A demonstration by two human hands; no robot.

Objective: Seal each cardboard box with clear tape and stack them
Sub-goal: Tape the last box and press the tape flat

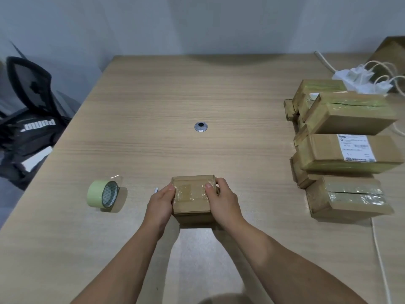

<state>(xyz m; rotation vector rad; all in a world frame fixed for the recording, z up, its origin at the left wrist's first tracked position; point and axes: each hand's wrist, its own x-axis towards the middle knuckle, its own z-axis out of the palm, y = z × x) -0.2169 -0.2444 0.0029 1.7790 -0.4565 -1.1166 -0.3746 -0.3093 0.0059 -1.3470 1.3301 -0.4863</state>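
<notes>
Head view looks down on my left hand (161, 202) and right hand (221, 199) gripping the small cardboard box (190, 201) from either side. My thumbs press on its taped top and my fingers curl round its ends. The box is at the near middle of the wooden table (197, 95). The tape roll (103, 195) stands on edge well to its left. Taped cardboard boxes (348, 154) are piled along the right side, beside a white power strip (359, 81).

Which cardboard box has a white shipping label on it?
The labelled box on the right, second from the front; the rest show only bare cardboard and tape.
</notes>
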